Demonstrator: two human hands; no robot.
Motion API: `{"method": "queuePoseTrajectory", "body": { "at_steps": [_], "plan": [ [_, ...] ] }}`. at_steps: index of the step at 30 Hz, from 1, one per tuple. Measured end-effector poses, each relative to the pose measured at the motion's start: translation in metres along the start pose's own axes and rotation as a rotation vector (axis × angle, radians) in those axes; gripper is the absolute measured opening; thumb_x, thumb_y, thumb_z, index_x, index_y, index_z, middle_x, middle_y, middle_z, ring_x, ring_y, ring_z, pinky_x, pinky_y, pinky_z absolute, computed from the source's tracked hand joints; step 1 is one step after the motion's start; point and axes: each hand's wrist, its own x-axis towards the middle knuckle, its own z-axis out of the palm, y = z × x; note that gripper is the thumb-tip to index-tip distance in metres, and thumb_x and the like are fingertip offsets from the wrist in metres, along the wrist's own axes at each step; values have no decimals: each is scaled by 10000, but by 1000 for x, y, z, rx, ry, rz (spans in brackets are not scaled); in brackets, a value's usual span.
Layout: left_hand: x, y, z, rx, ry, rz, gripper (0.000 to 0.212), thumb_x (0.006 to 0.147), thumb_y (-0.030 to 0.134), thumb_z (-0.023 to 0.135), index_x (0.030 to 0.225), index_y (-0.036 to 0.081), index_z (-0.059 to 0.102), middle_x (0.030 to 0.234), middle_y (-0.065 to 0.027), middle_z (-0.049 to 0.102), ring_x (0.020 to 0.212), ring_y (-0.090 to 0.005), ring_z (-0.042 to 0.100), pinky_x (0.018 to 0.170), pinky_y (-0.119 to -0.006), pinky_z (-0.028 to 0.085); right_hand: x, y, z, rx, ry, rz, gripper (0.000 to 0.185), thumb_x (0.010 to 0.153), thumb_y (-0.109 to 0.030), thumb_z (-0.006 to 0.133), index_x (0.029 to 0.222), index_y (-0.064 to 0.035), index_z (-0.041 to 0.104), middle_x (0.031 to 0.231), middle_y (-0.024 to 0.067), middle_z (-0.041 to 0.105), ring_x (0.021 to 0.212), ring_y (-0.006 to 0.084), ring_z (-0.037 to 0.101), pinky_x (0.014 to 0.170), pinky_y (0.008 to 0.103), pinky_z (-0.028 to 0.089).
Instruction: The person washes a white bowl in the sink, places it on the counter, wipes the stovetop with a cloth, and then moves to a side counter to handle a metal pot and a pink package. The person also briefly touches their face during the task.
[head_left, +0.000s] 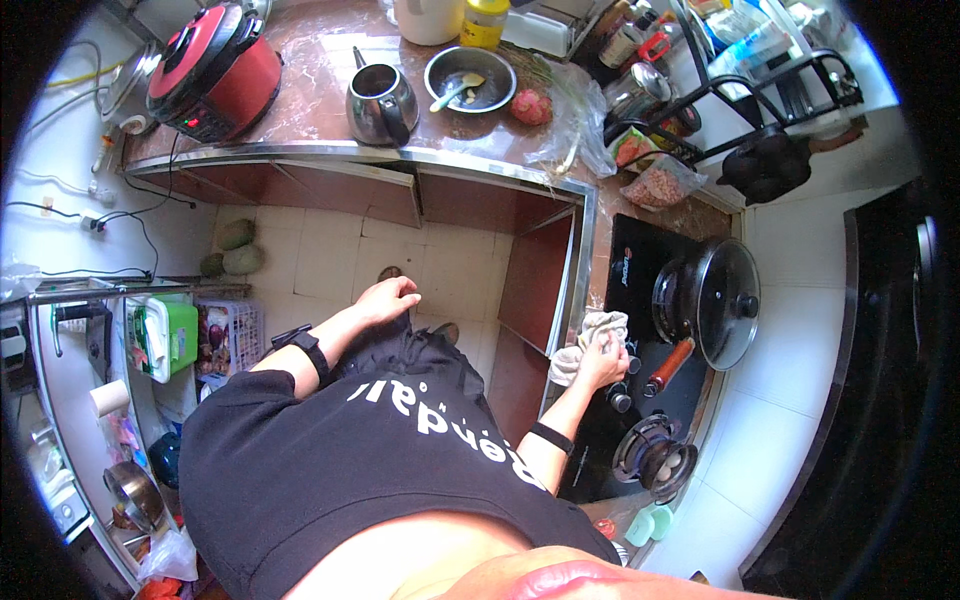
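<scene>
My right hand (602, 366) grips a crumpled pale cloth (592, 341) at the front edge of the black gas stove (626, 292), close to its control knobs (619, 399). My left hand (387, 301) hangs in front of my body above the floor, its fingers loosely bent with nothing in them. On the stove's far burner stands a pan with a brown wooden handle (669, 367), its glass lid (731, 306) tilted up by the wall. The near burner (646, 448) holds a small dark pan with eggs (667, 466).
On the brown counter stand a red electric pressure cooker (225, 79), a steel pitcher (382, 105), a steel bowl with a spoon (470, 79) and a dragon fruit (531, 107). A black rack (750, 127) overhangs the corner. Storage shelves (112, 352) stand at left.
</scene>
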Motion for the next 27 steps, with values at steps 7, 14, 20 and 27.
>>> {"method": "queuePoseTrajectory", "body": {
  "at_steps": [7, 14, 20, 27],
  "plan": [
    [16, -32, -54, -36, 51, 52, 419, 805, 333, 545, 1107, 43, 529, 1032, -113, 595, 964, -223, 566, 850, -328, 431, -6, -174, 5, 793, -372, -267, 276, 747, -138, 605, 1009, -51, 617, 1053, 130, 565, 831, 227, 560, 783, 314, 446],
    [2, -98, -104, -419, 299, -70, 392, 812, 311, 567, 1097, 43, 540, 1030, -109, 601, 966, -190, 568, 840, -305, 438, -56, -373, 56, 760, -977, -564, 578, 772, -224, 611, 1256, -1, 390, 1185, 174, 478, 899, 202, 570, 803, 306, 452],
    [-33, -151, -122, -598, 497, -232, 351, 829, 261, 571, 1097, 37, 542, 1043, -109, 595, 973, -188, 559, 858, -301, 427, -54, -434, 92, 694, -1115, -479, 522, 760, -248, 625, 1161, 28, 437, 1041, 147, 568, 802, 195, 603, 728, 290, 475],
    [-54, -163, -108, -735, 692, -352, 337, 839, 244, 569, 1093, 24, 541, 1037, -105, 587, 983, -184, 537, 867, -299, 411, -44, -452, 81, 776, -1644, -8, 357, 813, -474, 551, 836, -118, 537, 836, 4, 536, 677, 121, 539, 619, 227, 422]
  ]
}}
